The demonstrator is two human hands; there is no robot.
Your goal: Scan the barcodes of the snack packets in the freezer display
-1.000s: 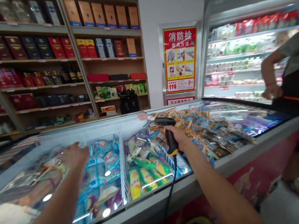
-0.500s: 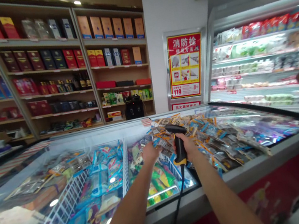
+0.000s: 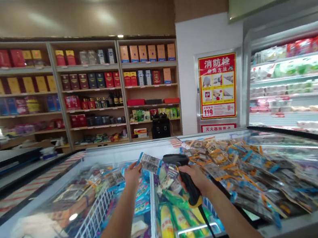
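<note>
My left hand [image 3: 132, 173] pinches one end of a small flat snack packet [image 3: 150, 162], grey with blue ends, held up over the glass-topped freezer. My right hand [image 3: 194, 179] is wrapped around the grip of a black and yellow barcode scanner [image 3: 192, 190]. The scanner's head points left, close to the packet's right end. From the base of its handle a black cable [image 3: 209, 229] hangs down. To the right of my right hand, a large pile of similar packets [image 3: 241, 166] lies spread over the freezer top.
Under the glass, a white wire basket [image 3: 97, 216] and yellow-green ice cream packs [image 3: 167, 226] show. A dark laptop-like device [image 3: 0, 161] lies at left. Behind stand shelves of boxes [image 3: 91, 81], a red fire-hydrant sign [image 3: 217, 86] and a lit display fridge [image 3: 300, 81].
My left hand has moved left from the pile's edge and now holds up a packet. The scanner has turned toward it. My view has swung left and up; the person at right left view.
</note>
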